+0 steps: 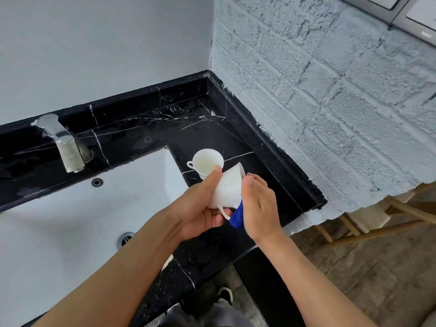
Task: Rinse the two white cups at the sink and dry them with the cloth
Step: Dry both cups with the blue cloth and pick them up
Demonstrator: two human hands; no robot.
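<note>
My left hand [200, 206] grips a white cup [227, 188], tilted with its mouth toward the upper right and its handle down by my fingers. My right hand [258, 204] holds a blue cloth [237, 215] against the cup's right side; most of the cloth is hidden under that hand. Both hands hover over the black marble counter [207, 133], right of the sink. Just behind them a second white cup [207, 160] stands upright on the counter, its handle pointing left.
The white sink basin [70, 220] lies to the left, with a drain [126, 239] and a metal tap [63, 145] that is not running. A white brick wall [330, 102] borders the counter on the right. Wooden furniture [377, 220] stands beyond the counter end.
</note>
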